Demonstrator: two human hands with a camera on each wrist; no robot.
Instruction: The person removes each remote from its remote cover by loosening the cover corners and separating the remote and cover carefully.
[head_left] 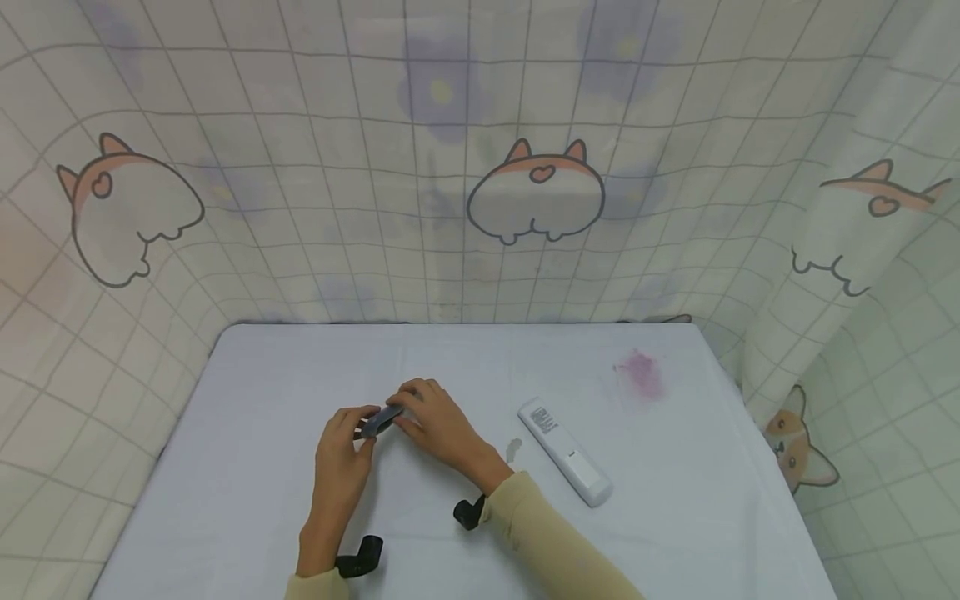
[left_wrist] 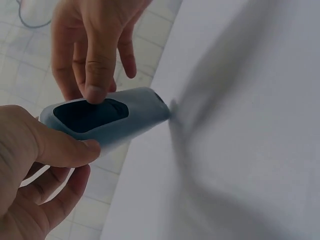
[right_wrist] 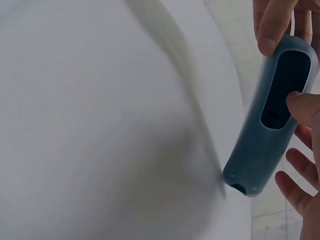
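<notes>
Sleeves [head_left: 566,546] of beige cloth come in at the near edge, black mounts [head_left: 362,557] jutting from the wrists. There, the left hand [head_left: 343,467] pinches one rounded end of the case [head_left: 381,422] between thumb and fingers; the right hand [head_left: 444,425] grips it too, thumb at the rim of its opening, other fingers spread apart from one another. Smooth, blue-grey and slightly see-through, the case is a long shell with a dark oval opening, a small notch between two tiny dots at its other end. It is held tilted over the bench [head_left: 262,433], left of centre; I cannot tell whether its low end touches. To the right, well apart, lies the remote [head_left: 566,452], a white bar with rounded ends, label up, set aslant. A grey mark [head_left: 513,450] sits between it and the right hand; a fuzzy pink stain [head_left: 642,374] lies farther out. White, finely woven bench surface runs on to a straight far edge with rounded corners, with broad room left of the hands and beyond the remote. Grid-printed, wrinkled curtain [head_left: 525,275] rises just behind and wraps both sides
</notes>
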